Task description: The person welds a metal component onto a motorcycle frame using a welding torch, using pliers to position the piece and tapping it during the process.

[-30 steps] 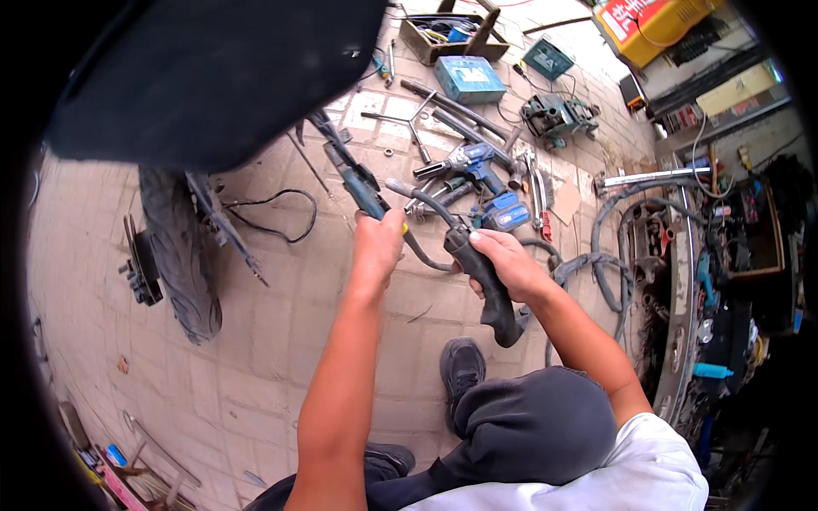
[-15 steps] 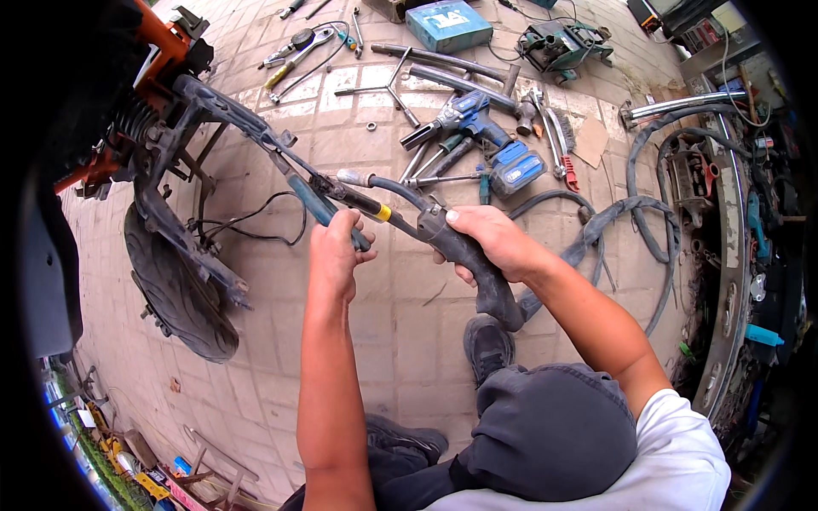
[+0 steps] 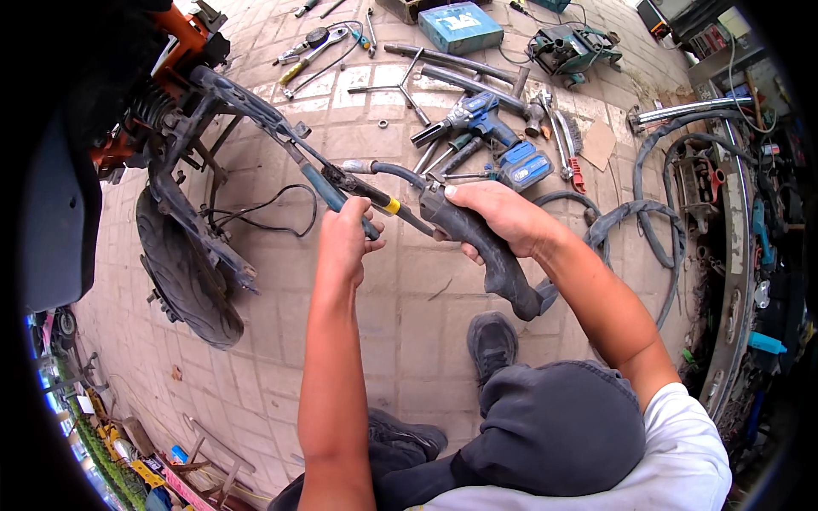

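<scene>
A hose (image 3: 633,208) loops near the floor's (image 3: 409,341) right edge. My left hand (image 3: 348,238) grips a teal-handled tool (image 3: 320,185); my right hand (image 3: 503,217) clasps a curved black torch (image 3: 504,274).

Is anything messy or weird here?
Yes, it's messy: the blue power tool, the Y-shaped wrench and more lie strewn on the paving, not put away. Past the right hand, a dark hose sprawls in loops.

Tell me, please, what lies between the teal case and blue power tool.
In the head view, metal bars lie between the teal case and the blue power tool.
</scene>
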Demonstrator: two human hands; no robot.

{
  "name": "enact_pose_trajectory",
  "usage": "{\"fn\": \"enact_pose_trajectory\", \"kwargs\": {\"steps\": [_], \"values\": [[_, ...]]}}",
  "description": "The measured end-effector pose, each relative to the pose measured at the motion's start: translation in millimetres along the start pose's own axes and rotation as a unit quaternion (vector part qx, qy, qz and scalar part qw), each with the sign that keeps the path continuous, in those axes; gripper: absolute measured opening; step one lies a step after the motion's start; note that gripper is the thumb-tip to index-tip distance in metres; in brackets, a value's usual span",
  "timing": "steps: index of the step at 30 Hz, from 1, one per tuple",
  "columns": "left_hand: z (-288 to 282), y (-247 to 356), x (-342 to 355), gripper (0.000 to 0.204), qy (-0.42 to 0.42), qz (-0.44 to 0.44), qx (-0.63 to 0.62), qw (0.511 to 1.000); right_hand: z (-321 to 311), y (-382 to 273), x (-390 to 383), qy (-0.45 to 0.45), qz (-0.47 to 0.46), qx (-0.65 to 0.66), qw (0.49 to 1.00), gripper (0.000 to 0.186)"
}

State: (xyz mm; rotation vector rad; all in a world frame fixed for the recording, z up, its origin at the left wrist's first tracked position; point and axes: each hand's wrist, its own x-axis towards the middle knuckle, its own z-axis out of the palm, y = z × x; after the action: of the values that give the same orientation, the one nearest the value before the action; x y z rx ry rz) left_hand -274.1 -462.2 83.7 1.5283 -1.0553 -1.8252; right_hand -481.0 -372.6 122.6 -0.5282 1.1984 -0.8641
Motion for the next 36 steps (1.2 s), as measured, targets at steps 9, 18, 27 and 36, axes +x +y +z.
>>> {"fn": "enact_pose_trajectory", "kwargs": {"steps": [9,18,27,36], "values": [[-1,-2,2,0.028,0.001,-0.001,0.000,1.000,-2,-18,-2,-0.001,0.033,-0.008,0.999,0.032],[0,-1,1,0.022,-0.006,0.000,-0.001,1.000,-1,-19,-3,0.007,0.022,-0.046,0.999,0.032],[0,0,0,0.029,-0.002,0.003,-0.001,1.000,0,-23,0,0.019,0.011,-0.095,0.995,0.033],[-3,-4,2,0.026,-0.012,0.004,-0.004,1.000,4,-11,-5,0.001,-0.007,-0.091,0.996,0.034]]}}
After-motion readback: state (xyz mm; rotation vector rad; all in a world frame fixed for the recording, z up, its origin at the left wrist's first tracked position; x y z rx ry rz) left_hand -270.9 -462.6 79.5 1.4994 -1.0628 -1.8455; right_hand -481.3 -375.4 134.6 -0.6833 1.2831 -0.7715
